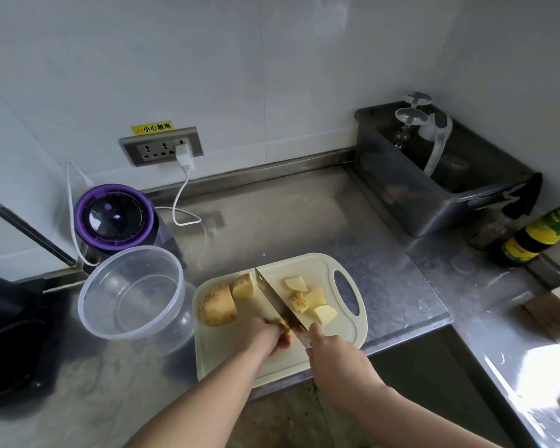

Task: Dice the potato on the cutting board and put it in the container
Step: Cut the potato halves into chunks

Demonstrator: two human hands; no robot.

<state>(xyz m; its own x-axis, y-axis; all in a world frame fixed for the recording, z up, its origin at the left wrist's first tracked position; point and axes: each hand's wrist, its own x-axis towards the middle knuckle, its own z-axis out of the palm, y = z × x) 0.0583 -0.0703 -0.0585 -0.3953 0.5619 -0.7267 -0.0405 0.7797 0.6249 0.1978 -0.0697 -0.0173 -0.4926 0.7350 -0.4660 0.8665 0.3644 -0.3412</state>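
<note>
Looking down from my head camera, I am gripping the handle of the knife (274,297) in my right hand (332,354), fingers wrapped round it, and the blade is slanting across the cream cutting board (227,354) with its tip pointing away from me. My left hand (267,333) is curling its fingers over a small piece of potato (286,328) just against the near end of the blade, pinning it to the board. To the left of the blade the big unpeeled potato chunk (216,305) is lying near the board's left edge, with a smaller wedge (243,286) touching its far side. To the right of the blade four cut pieces (307,300) are sitting in a loose cluster beside the board's handle slot. The clear round container (162,341) is standing on the steel counter (272,221) just left of the board. Behind it a purple-lidded appliance (114,218) is sitting by the wall, and a white charger (184,156) is hanging from the socket. At the far right a grey tub (434,205) is holding upturned glasses (411,116), with a yellow-labelled bottle (537,234) beside it.
</note>
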